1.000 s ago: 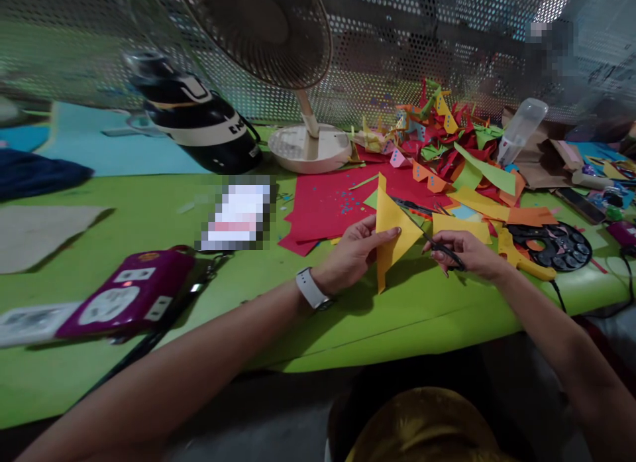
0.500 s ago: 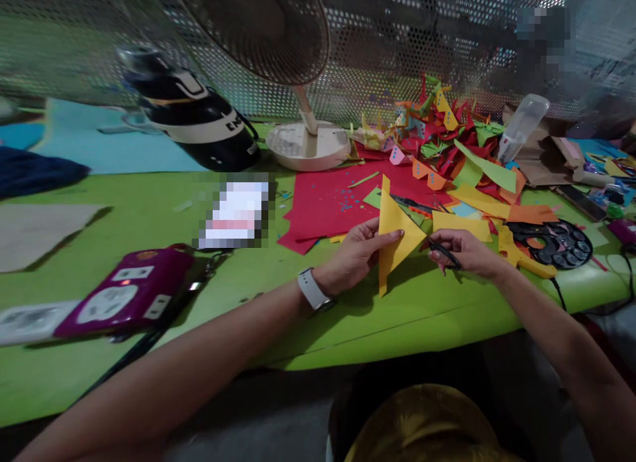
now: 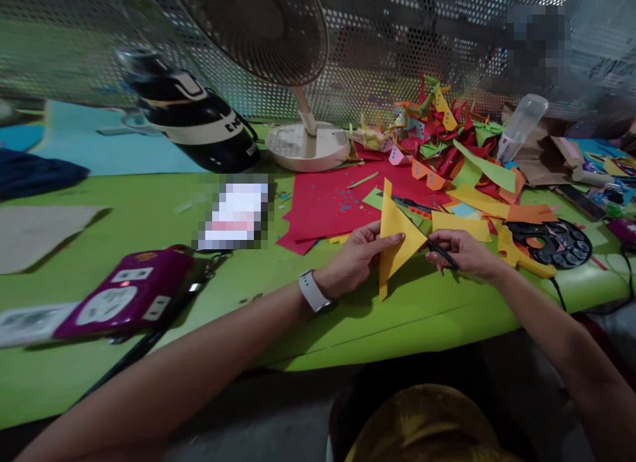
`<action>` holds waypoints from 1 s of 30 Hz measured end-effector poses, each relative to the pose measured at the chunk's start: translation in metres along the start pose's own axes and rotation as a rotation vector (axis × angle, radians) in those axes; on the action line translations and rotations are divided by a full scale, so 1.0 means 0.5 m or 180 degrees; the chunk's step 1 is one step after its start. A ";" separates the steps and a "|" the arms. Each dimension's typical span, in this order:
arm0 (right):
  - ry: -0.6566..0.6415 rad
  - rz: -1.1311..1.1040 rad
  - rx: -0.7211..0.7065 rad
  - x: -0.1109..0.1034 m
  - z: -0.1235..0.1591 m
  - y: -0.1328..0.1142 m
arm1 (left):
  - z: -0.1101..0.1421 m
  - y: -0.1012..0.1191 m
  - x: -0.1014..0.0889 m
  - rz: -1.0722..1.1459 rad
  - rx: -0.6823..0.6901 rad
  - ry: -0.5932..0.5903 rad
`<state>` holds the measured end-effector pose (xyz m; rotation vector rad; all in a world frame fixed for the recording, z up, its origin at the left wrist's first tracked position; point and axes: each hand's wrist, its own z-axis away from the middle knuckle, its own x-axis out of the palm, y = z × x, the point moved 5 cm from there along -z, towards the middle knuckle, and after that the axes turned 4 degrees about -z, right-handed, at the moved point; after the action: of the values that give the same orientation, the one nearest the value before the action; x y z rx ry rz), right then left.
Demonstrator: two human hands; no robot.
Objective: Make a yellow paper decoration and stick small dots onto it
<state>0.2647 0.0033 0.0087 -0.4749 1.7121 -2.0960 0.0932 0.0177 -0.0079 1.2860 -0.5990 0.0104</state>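
My left hand point(image 3: 360, 253) pinches a folded yellow paper point(image 3: 397, 243) by its long left side, thumb on top. The paper is a triangle whose point faces right, with a narrow strip running along the left side. Closed around the dark handles of a pair of scissors point(image 3: 442, 255), my right hand point(image 3: 460, 253) is just to the right of that point. The scissors meet the paper at or near its tip; their blades are mostly hidden. A red paper sheet point(image 3: 322, 207) with small scraps on it lies behind my left hand.
A colourful heap of cut paper point(image 3: 442, 134) rises at the back. A fan point(image 3: 308, 144) and a dark bottle point(image 3: 203, 134) stand behind the phone point(image 3: 236, 210). A purple power strip point(image 3: 129, 289) lies left, a yellow glue gun point(image 3: 521, 256) right. The green table's front edge point(image 3: 377, 359) is near me.
Both hands stay almost in place. The yellow paper has shifted very slightly, and the scissors still sit at its tip.
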 end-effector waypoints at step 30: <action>0.0185 -0.0001 0.0095 0.000 -0.002 0.006 | 0.006 -0.013 0.007 0.0018 -0.0104 -0.0075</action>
<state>0.2644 0.0038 0.0056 -0.4092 1.7102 -2.1521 0.0970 0.0120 -0.0117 1.2544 -0.6206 -0.0098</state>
